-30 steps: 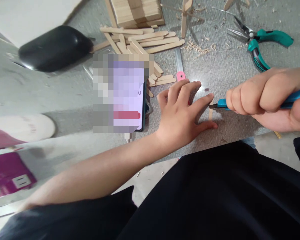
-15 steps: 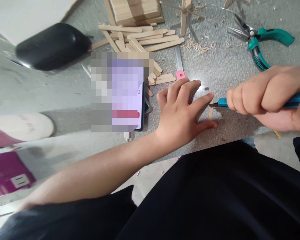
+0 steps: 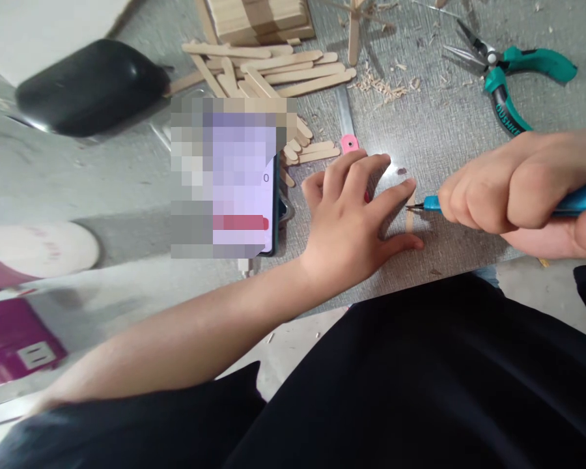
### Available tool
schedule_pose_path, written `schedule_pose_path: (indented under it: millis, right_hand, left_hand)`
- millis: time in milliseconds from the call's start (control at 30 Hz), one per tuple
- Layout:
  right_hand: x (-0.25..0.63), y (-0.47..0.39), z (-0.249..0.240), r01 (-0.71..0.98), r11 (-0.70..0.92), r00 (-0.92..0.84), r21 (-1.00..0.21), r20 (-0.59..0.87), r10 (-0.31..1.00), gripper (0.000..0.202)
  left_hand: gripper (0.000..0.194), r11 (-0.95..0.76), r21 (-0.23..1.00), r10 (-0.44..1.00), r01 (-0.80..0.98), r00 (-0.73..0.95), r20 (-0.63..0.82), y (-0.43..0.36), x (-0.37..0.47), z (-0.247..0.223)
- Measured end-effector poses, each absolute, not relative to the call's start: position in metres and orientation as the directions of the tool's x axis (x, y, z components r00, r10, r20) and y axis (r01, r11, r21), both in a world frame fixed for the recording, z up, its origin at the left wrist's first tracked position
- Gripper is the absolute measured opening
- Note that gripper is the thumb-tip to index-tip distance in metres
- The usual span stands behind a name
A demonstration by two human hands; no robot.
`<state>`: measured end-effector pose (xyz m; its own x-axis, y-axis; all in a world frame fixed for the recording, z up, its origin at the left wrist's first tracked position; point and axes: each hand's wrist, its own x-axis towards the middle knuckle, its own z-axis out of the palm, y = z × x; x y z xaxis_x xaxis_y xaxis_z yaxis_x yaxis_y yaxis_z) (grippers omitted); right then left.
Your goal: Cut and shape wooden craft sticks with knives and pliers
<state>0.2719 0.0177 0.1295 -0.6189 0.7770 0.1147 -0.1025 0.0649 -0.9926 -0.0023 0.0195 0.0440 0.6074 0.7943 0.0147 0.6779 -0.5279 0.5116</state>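
Observation:
My left hand (image 3: 354, 212) rests on the grey table with its fingers spread. Its index fingertip and thumb touch the two ends of a small wooden piece (image 3: 410, 220). My right hand (image 3: 508, 189) is wrapped round a blue-handled cutter (image 3: 432, 204), whose dark tip lies at the wooden piece, between the left index finger and thumb. A pink-handled blade (image 3: 350, 143) lies just beyond the left fingers and is partly hidden by them.
Green-handled pliers (image 3: 502, 71) lie at the back right. Loose craft sticks (image 3: 317, 81), a stick bundle (image 3: 258, 19) and shavings (image 3: 383, 85) lie behind. A phone (image 3: 244, 182) and a black object (image 3: 92, 88) are on the left.
The view has shifted slightly, so the table items appear a little further left. The cutter's tip has moved slightly left with my right hand. My left hand keeps its pose.

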Motion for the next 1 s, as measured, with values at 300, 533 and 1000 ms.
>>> schedule_pose_path:
  millis: [300,533,1000]
  right_hand:
    - [0.270,0.027,0.124,-0.148,0.045,-0.635,-0.988,0.130,0.761,0.068]
    - [0.266,0.031,0.120,-0.253,-0.038,-0.528,-0.967,0.105,0.843,0.066]
    - [0.272,0.053,0.129,-0.211,-0.183,-0.672,-0.960,0.006,0.740,0.072]
  left_hand:
    - [0.071,-0.519,0.525,0.793,0.675,0.609,0.001,0.021,-0.002,0.047]
    - [0.071,-0.521,0.514,0.793,0.681,0.609,-0.003,0.020,-0.003,0.047]
    - [0.106,-0.585,0.605,0.755,0.541,0.635,0.162,0.019,-0.017,0.036]
